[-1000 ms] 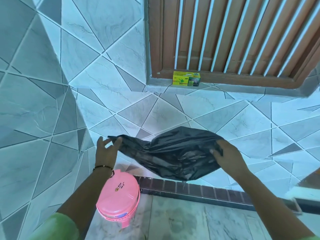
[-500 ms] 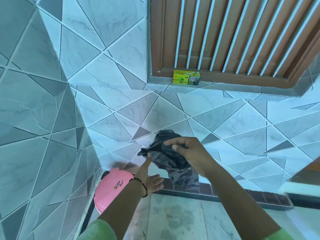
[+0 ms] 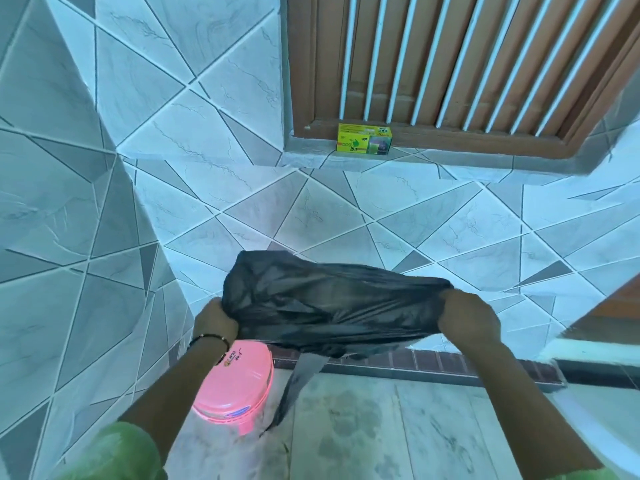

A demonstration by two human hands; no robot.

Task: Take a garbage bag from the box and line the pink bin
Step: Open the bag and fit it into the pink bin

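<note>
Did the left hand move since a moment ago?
Yes. The left hand was open, low beside the pink bin; it has risen and now grips the left edge of the black bag, above the bin.

Both hands — left hand (image 3: 215, 320), right hand (image 3: 468, 318) — grip a black garbage bag (image 3: 332, 303) stretched between them above the lidded pink bin (image 3: 235, 386); the box (image 3: 364, 139) sits on the sill.

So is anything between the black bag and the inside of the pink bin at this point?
Yes. The pink bin looks closed by its pink lid, which covers the opening. The black bag is held stretched above it between the left hand and right hand, so neither is free for the lid.
</note>
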